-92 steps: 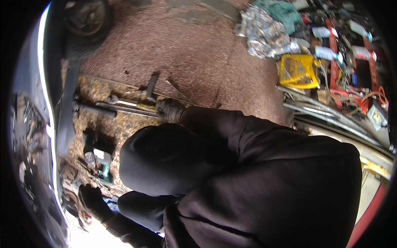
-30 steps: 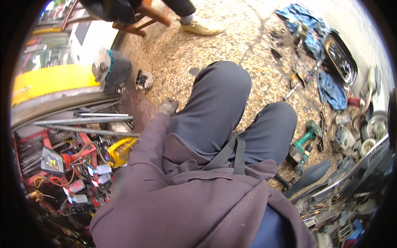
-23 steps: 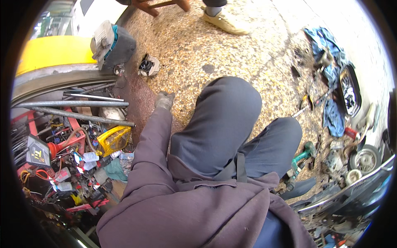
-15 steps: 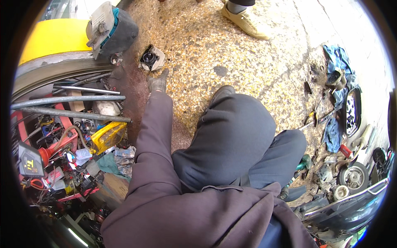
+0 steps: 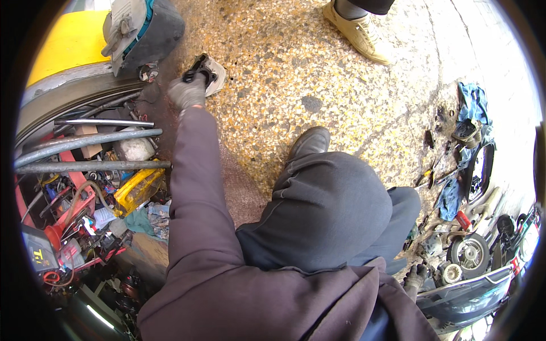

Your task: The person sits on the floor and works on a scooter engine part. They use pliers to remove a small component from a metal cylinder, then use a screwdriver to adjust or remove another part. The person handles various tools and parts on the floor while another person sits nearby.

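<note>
My left hand [image 5: 187, 91], in a grey glove, reaches out on the speckled floor with fingers closed on a black and off-white mechanical part [image 5: 211, 74]. Just above it sits a dark grey container [image 5: 159, 40] with a pale piece and teal edging on its near side. At the lower right my gloved right hand [image 5: 415, 277] is low beside my jacket, among loose vehicle parts; its fingers are too small and partly hidden to read. A small wheel [image 5: 469, 253] lies near it.
Metal pipes [image 5: 91, 165] cross a cluttered pile with a yellow plastic piece [image 5: 136, 190] at left. Blue rags [image 5: 472, 102], a black oval piece [image 5: 478, 173] and dark body panels [image 5: 463, 301] lie right. Another person's beige shoe [image 5: 358, 34] stands at the top.
My view has turned round from the earlier tool area. My left arm has stretched forward and its hand has moved onto the black and off-white part. The other person's shoe appears further right.
</note>
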The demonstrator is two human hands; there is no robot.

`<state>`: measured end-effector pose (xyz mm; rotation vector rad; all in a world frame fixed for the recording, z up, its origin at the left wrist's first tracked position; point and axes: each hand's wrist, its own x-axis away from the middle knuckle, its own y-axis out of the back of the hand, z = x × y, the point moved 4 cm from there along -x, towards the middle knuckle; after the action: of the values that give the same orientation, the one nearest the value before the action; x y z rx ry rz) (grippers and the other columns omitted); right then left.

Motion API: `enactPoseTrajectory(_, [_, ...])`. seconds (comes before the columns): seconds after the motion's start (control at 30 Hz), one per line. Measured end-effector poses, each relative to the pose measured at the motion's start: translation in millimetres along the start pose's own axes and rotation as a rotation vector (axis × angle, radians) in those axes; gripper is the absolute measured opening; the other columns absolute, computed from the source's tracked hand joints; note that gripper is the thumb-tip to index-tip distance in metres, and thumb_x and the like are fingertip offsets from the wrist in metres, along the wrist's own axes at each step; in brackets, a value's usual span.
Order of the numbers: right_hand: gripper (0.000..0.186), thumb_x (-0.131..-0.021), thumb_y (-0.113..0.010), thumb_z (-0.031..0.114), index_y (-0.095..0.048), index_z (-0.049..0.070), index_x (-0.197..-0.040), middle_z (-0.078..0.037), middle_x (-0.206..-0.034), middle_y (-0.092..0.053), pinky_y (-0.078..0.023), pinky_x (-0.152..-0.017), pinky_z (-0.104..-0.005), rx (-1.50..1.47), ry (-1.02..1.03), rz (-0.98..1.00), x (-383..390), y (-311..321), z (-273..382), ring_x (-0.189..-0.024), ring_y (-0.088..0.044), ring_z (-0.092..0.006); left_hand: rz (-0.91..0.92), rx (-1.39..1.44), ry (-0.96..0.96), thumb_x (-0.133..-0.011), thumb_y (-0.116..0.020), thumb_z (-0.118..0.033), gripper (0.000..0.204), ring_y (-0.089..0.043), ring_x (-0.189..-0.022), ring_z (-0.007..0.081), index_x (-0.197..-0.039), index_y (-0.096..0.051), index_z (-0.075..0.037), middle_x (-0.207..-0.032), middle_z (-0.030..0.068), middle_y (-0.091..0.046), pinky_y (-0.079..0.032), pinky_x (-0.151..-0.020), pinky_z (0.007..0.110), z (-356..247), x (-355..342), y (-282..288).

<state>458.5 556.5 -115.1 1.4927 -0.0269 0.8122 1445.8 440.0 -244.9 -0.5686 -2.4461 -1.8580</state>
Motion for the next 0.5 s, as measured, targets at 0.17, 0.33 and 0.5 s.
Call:
enactPoseTrajectory(0.17, [0.021, -0.089, -0.063, 0.018, -0.052, 0.012, -0.106, -0.003, -0.072, -0.053, -0.035, -0.036, -0.0282, 0.052, 0.089, 0.01, -11.7, -10.8, 23.6, -0.046, -0.045, -0.0128, -0.331, -0.032, 0.215, -0.065, -0.083, -0.048, 0.1, -0.055, -0.115, 0.0401, -0.136, -0.038, 0.005, -0.135, 0.0306, -0.044, -0.049, -0.093, 0.047, 31.0, 22.1, 39.7])
enactPoseTrajectory(0.33, [0.026, -0.087, -0.065, 0.018, -0.053, 0.008, -0.108, -0.004, -0.076, -0.055, -0.036, -0.036, -0.0281, 0.046, 0.206, 0.07, -19.1, -21.6, 47.9, -0.047, -0.046, -0.0131, -0.136, -0.064, 0.235, -0.054, -0.088, -0.055, 0.13, -0.038, -0.134, 0.0391, -0.146, -0.02, 0.007, -0.143, 0.0277, -0.039, -0.036, -0.109, 0.042, -7.5, 24.4, -16.4])
enactPoseTrajectory(0.5, [0.026, -0.088, -0.065, 0.018, -0.054, 0.008, -0.109, -0.004, -0.073, -0.055, -0.036, -0.036, -0.0285, 0.065, 0.149, 0.026, -16.5, -8.6, 50.7, -0.046, -0.046, -0.0129, -0.026, -0.001, 0.373, -0.052, -0.088, -0.057, 0.142, -0.039, -0.134, 0.041, -0.15, -0.004, 0.0, -0.146, 0.0307, -0.027, -0.041, -0.106, 0.048, -32.6, 4.3, -46.9])
